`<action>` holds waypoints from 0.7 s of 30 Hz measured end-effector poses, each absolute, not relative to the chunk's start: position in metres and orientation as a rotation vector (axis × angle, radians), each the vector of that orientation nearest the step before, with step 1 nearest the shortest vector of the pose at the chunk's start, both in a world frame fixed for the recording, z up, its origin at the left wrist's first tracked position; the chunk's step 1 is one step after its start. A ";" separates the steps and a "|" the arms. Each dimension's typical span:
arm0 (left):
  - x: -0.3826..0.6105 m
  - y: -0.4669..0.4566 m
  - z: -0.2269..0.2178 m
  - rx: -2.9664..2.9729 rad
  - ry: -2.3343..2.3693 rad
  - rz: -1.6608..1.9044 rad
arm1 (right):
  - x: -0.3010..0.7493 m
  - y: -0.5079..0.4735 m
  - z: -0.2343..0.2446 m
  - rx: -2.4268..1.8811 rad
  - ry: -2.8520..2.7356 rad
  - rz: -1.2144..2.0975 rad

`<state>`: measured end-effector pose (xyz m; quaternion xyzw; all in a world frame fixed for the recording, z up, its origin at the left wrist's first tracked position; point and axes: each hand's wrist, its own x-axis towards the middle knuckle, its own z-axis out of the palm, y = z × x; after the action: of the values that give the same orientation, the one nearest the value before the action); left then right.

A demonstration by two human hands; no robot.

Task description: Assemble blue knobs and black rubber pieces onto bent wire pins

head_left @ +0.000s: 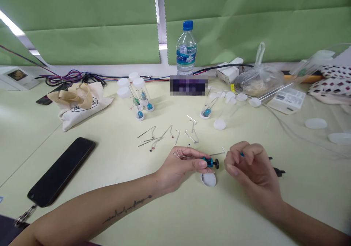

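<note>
My left hand (pixel 181 165) pinches a small blue tool with a black end knob (pixel 210 162) and a thin metal wire (pixel 181 155) that runs back over its fingers. My right hand (pixel 251 165) is curled just right of the knob, with a small blue piece (pixel 242 154) showing between its fingers. A white round cap (pixel 209 179) lies on the table under both hands. Several bent metal wires (pixel 161 136) lie just beyond my left hand.
Several clear tubes with white caps (pixel 137 94) stand or lie at the back, more tubes (pixel 219 107) to the right. A water bottle (pixel 186 50), a cloth bag (pixel 79 105), a black phone (pixel 61 171), a plastic bag (pixel 257 79) and small black parts (pixel 279 172) surround the spot.
</note>
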<state>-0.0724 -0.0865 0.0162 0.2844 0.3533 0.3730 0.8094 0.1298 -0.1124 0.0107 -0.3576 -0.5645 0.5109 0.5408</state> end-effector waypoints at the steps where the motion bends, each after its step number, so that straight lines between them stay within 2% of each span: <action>1: -0.072 -0.086 0.016 0.609 0.754 0.797 | 0.130 -0.112 0.011 -0.856 -1.358 1.206; 11: -0.070 -0.088 0.016 0.639 0.692 0.845 | 0.126 -0.106 0.010 -0.890 -1.596 1.365; 21: -0.073 -0.105 0.020 0.667 0.757 0.905 | 0.127 -0.108 0.012 -0.909 -1.604 1.119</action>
<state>-0.0731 -0.1048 0.0200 0.3086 0.3503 0.4188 0.7789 0.1266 -0.1082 0.0116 -0.3713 -0.6553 0.4574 0.4728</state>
